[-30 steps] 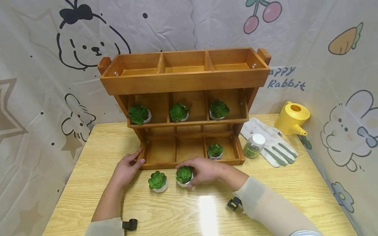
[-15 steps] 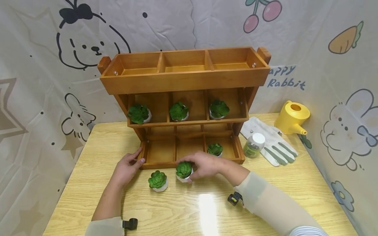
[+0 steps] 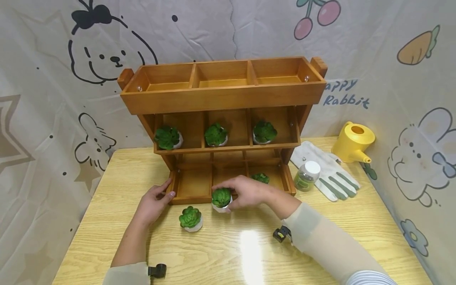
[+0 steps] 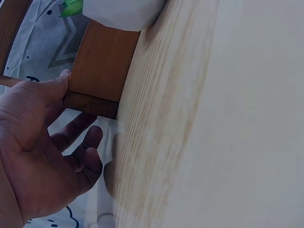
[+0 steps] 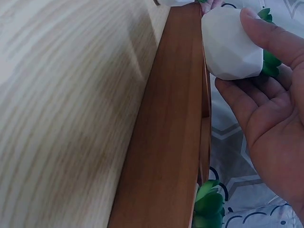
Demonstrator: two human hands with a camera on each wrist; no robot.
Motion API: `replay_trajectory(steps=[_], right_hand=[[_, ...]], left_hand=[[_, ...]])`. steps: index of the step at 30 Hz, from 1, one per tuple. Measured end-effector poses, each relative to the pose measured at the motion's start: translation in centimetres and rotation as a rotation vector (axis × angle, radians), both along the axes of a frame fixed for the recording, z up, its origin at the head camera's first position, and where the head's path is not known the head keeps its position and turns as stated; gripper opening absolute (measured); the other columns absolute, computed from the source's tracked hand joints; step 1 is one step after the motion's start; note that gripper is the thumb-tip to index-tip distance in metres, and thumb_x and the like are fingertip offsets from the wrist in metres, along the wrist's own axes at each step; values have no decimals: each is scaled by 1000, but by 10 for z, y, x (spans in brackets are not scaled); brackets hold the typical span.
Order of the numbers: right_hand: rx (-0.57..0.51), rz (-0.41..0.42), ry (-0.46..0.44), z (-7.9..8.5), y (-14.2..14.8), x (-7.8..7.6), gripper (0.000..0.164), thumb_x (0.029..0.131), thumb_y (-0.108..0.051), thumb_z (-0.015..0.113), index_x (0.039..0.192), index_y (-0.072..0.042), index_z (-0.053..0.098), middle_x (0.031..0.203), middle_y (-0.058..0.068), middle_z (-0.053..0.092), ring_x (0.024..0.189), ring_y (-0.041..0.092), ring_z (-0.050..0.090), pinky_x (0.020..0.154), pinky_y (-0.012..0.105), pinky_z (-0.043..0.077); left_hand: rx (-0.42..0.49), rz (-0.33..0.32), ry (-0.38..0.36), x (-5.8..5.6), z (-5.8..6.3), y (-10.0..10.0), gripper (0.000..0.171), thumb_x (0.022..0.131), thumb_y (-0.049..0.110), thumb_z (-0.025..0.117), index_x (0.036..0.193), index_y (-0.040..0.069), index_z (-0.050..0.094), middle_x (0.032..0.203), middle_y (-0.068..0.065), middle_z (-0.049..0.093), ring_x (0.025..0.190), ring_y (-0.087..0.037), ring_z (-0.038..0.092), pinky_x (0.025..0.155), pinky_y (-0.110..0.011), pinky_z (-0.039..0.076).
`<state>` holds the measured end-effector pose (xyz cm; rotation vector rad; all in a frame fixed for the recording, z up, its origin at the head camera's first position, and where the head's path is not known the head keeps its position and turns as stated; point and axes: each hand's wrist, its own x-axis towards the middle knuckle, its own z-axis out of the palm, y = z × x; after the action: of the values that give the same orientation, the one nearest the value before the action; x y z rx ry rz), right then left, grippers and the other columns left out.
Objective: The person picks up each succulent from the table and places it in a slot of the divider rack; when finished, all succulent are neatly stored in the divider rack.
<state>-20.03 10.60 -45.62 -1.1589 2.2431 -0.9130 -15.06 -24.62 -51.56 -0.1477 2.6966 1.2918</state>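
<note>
My right hand (image 3: 246, 192) pinches a potted succulent (image 3: 221, 198) between thumb and fingers, raised just in front of the middle compartment of the rack's bottom tray. Its faceted white pot (image 5: 232, 45) shows clear of the wood in the right wrist view. With thumb and fingers, my left hand (image 3: 153, 202) holds the left front corner of the wooden plant rack (image 3: 224, 99); the other fingers curl loosely in the left wrist view. Another potted succulent (image 3: 190, 219) stands on the table before the left compartment. A succulent (image 3: 261, 178) in the bottom right compartment is partly hidden by my right hand.
Three potted succulents, the middle one (image 3: 215, 135) among them, sit in the second tier. Right of the rack are a clear jar (image 3: 307, 176) with a white lid, a glove (image 3: 335, 180) and a yellow watering can (image 3: 353, 142). A printed cloth (image 3: 213, 31) hangs behind.
My right hand has lifted the succulent from the table and moved it toward the bottom tray, covering more of the right compartment's plant. The left hand has stayed at the corner.
</note>
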Motion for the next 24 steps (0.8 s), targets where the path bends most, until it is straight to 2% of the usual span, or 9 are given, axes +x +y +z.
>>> replay_trajectory(steps=[8, 16, 20, 24], right_hand=[[-14, -33, -68, 2, 1, -9, 73, 85, -10, 86, 151, -15, 55, 137, -1, 64, 122, 12, 62, 99, 29, 52], [6, -56, -24, 0, 1, -20, 73, 86, -16, 85, 152, -17, 54, 129, -7, 67, 114, 8, 64, 96, 30, 52], [2, -63, -35, -2, 1, -23, 72, 88, -16, 84, 153, -15, 53, 127, -4, 67, 113, 11, 65, 96, 36, 54], [14, -75, 0, -3, -1, -28, 71, 89, -16, 82, 154, -16, 52, 124, -2, 68, 106, 12, 65, 94, 38, 54]], left_hand=[[3, -3, -3, 0, 0, 0, 63, 104, 42, 63, 160, 23, 42, 140, -17, 53, 125, -35, 53, 104, -56, 44], [-3, -8, 5, 0, 0, 0, 62, 105, 39, 64, 160, 22, 43, 140, -17, 53, 123, -34, 54, 103, -55, 44], [-16, -11, 8, 0, -1, -1, 62, 104, 41, 63, 160, 23, 42, 138, -16, 55, 122, -33, 54, 101, -53, 45], [-21, -10, 8, 0, -1, -1, 64, 104, 44, 63, 160, 23, 43, 135, -16, 56, 122, -33, 54, 100, -53, 45]])
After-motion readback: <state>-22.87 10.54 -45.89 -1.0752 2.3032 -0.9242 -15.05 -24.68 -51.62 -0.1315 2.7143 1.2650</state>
